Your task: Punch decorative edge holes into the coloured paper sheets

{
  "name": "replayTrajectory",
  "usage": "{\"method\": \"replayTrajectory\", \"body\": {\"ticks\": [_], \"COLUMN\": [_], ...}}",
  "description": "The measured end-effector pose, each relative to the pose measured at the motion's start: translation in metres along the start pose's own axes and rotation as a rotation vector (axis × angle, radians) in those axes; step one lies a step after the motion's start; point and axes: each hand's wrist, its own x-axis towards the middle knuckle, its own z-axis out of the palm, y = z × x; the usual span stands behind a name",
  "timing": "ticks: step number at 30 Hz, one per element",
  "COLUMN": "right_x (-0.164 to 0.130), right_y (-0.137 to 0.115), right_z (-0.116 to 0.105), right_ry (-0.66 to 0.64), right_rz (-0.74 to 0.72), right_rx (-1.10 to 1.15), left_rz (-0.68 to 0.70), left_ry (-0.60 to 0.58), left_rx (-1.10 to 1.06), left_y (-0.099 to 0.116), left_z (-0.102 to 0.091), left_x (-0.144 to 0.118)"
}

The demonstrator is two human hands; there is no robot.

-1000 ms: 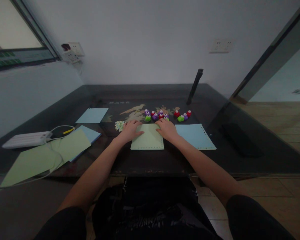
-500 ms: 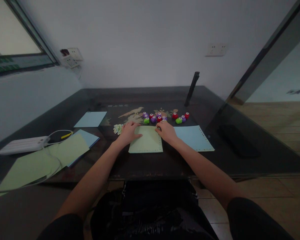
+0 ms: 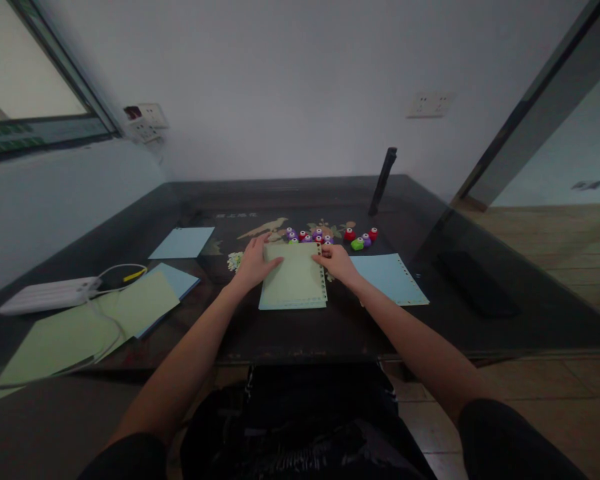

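Observation:
A small stack of pale green loose-leaf paper (image 3: 294, 277) lies before me, with punched holes down its right edge and a bluish sheet peeking out at the bottom. My left hand (image 3: 253, 265) grips the stack's left edge, thumb on top and fingers behind. At the upper right corner, my right hand (image 3: 338, 263) pinches the holed edge between thumb and fingers. The far end of the paper looks slightly raised. To the right rests a blue punched sheet (image 3: 389, 279), partly under my right forearm. Just beyond the paper sit several red, purple and green toy-like pieces (image 3: 319, 236).
More blue (image 3: 183, 242) and green sheets (image 3: 55, 340) lie at the left, with a white power strip (image 3: 47, 295) and its cable over them. A black upright stick-like object (image 3: 383, 181) stands at the back. A dark flat object (image 3: 477, 283) lies right. White flowers (image 3: 235, 261) touch my left hand's area.
The top green paper has shifted up and its far end has risen, hiding part of the colored pieces. My right hand has moved slightly right, baring the punched holes.

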Motion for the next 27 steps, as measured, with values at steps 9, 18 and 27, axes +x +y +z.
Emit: {"method": "replayTrajectory", "body": {"ticks": [9, 18, 27], "right_x": [0.013, 0.011, 0.010], "right_y": [0.014, 0.006, 0.008], "right_z": [-0.021, -0.026, -0.025], "right_ry": [0.163, 0.205, 0.140], "right_rz": [0.138, 0.119, 0.137], "right_rx": [0.513, 0.498, 0.431], "left_rz": [-0.268, -0.255, -0.272], "left_ry": [-0.389, -0.605, -0.504], "left_rx": [-0.514, -0.567, -0.569], "left_y": [0.016, 0.030, 0.030], "left_z": [0.001, 0.000, -0.001], "left_x": [-0.005, -0.011, -0.010]}}
